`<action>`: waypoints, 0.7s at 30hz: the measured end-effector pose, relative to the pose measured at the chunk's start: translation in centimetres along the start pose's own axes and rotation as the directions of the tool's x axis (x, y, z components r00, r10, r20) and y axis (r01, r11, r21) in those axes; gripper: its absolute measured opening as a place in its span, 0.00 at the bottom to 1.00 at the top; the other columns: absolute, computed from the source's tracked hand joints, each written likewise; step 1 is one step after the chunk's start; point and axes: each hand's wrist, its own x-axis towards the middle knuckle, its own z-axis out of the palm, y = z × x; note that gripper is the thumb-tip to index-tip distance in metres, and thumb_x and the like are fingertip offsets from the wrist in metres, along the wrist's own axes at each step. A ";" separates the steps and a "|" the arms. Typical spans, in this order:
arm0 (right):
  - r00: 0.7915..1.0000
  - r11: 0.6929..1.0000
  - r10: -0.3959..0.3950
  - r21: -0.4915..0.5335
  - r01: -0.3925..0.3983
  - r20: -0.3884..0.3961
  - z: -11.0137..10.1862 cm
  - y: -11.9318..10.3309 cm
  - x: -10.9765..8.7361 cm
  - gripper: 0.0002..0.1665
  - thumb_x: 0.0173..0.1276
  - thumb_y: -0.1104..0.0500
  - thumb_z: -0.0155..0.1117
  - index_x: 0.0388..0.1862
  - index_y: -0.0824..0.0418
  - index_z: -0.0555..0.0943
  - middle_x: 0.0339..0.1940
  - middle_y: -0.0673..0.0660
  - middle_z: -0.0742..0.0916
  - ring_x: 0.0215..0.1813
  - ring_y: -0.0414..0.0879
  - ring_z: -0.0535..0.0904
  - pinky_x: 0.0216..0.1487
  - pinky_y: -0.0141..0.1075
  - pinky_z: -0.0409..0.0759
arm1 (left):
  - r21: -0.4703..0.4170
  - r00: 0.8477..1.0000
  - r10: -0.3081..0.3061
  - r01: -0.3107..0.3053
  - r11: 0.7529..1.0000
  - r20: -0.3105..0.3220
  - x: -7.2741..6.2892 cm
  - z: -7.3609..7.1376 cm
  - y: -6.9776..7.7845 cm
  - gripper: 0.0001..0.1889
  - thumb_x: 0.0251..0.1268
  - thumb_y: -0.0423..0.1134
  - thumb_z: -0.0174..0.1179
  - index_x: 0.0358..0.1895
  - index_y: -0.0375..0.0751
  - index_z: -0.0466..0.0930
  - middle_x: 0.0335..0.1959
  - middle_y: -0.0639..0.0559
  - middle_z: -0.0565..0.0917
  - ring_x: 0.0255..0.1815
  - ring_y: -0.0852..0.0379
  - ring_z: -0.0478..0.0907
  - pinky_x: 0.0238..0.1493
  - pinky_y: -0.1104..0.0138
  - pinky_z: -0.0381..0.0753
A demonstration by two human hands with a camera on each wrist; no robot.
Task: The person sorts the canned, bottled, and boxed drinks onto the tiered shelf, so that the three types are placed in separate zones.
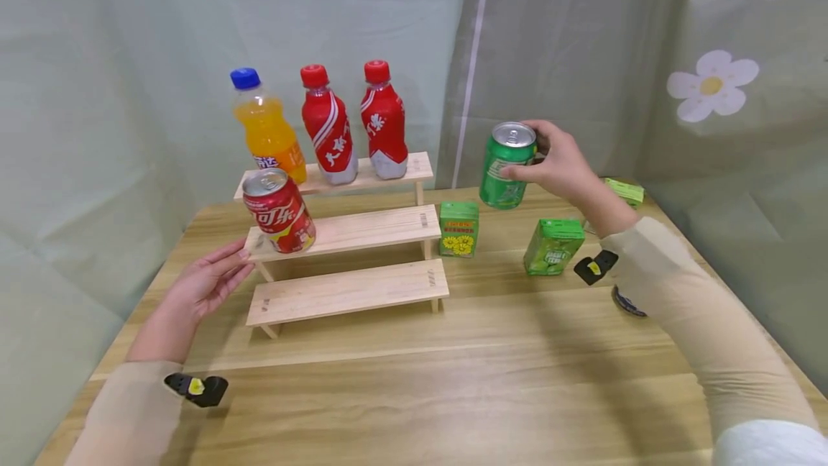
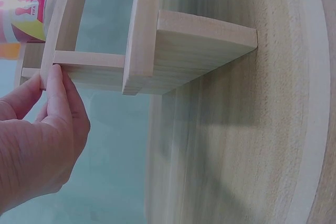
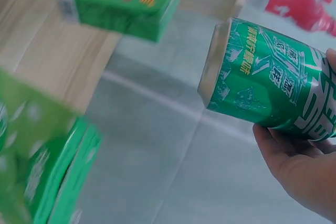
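Observation:
In the head view my right hand (image 1: 561,167) grips a green soda can (image 1: 507,164), lifted off the table behind the juice cartons. The right wrist view shows the same can (image 3: 273,80) tilted, its bottom away from the fingers. At the left my left hand (image 1: 210,282) pinches the end of the middle step of a three-tier wooden display rack (image 1: 349,293); thumb and fingertips meet at the board's edge in the left wrist view, where the hand (image 2: 47,135) is close up. A red cola can (image 1: 281,214) stands upright on that step, just beside those fingers.
An orange soda bottle (image 1: 268,131) and two red-capped bottles (image 1: 328,128) stand on the top step. Green cartons are on the table: a flower-printed one (image 1: 458,230) by the rack, another (image 1: 553,249) farther right, and a light-green one (image 1: 624,193) partly behind my right wrist.

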 end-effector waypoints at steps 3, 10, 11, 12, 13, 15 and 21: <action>1.000 1.000 -0.017 0.026 0.017 0.017 0.9 -1.0 0.0 0.42 0.56 0.62 0.72 0.67 0.63 0.64 0.60 0.61 0.76 0.60 0.53 0.73 0.62 0.48 0.76 | 0.001 1.000 0.000 0.000 1.000 0.001 0.0 0.0 0.0 0.15 0.69 0.27 0.51 0.37 0.46 0.88 0.35 0.50 0.87 0.36 0.58 0.85 0.42 0.71 0.86; 0.998 0.997 -0.037 0.071 0.033 0.050 3.6 -3.1 0.0 0.42 0.54 0.63 0.74 0.67 0.63 0.65 0.59 0.61 0.77 0.58 0.52 0.75 0.60 0.47 0.78 | -0.003 1.000 0.006 -0.006 1.000 0.000 0.2 -0.1 0.1 0.15 0.69 0.27 0.51 0.36 0.45 0.88 0.34 0.50 0.87 0.36 0.58 0.86 0.42 0.71 0.86; 0.998 0.997 -0.038 0.074 0.034 0.053 4.1 -3.4 0.0 0.42 0.54 0.63 0.74 0.66 0.63 0.65 0.59 0.60 0.78 0.58 0.52 0.75 0.60 0.47 0.78 | -0.001 1.000 0.006 -0.006 1.000 0.001 0.2 -0.1 0.1 0.15 0.69 0.27 0.51 0.36 0.45 0.88 0.34 0.50 0.87 0.36 0.58 0.86 0.42 0.71 0.86; 0.998 0.996 -0.040 0.078 0.035 0.058 4.5 -3.7 0.0 0.42 0.54 0.63 0.74 0.66 0.63 0.66 0.59 0.60 0.78 0.58 0.52 0.75 0.60 0.47 0.78 | 0.002 1.000 0.007 -0.007 1.000 0.002 0.3 -0.1 0.1 0.15 0.69 0.27 0.52 0.36 0.45 0.88 0.34 0.50 0.87 0.36 0.58 0.86 0.42 0.71 0.86; 0.997 0.996 -0.041 0.083 0.035 0.065 5.0 -4.0 0.1 0.42 0.54 0.62 0.75 0.66 0.62 0.66 0.59 0.60 0.78 0.58 0.52 0.75 0.61 0.46 0.78 | 0.002 1.000 0.008 -0.008 1.000 0.005 0.3 -0.1 0.1 0.15 0.69 0.27 0.52 0.37 0.45 0.88 0.34 0.50 0.87 0.36 0.58 0.86 0.42 0.71 0.86; 0.996 0.995 -0.050 0.092 0.043 0.080 6.0 -4.5 0.2 0.42 0.53 0.62 0.75 0.66 0.62 0.66 0.59 0.59 0.78 0.58 0.51 0.75 0.62 0.46 0.78 | 0.002 1.000 0.015 -0.015 1.000 0.014 0.2 -0.1 0.0 0.15 0.69 0.27 0.52 0.37 0.45 0.88 0.35 0.50 0.87 0.36 0.58 0.85 0.42 0.71 0.86; 0.988 0.992 -0.087 0.105 0.073 0.125 9.1 -6.1 0.7 0.42 0.54 0.61 0.75 0.65 0.62 0.66 0.59 0.58 0.79 0.58 0.50 0.75 0.61 0.42 0.79 | -0.008 0.999 0.036 -0.035 0.999 0.040 0.2 -0.2 -0.1 0.16 0.69 0.25 0.50 0.37 0.44 0.88 0.35 0.50 0.87 0.36 0.57 0.85 0.42 0.71 0.86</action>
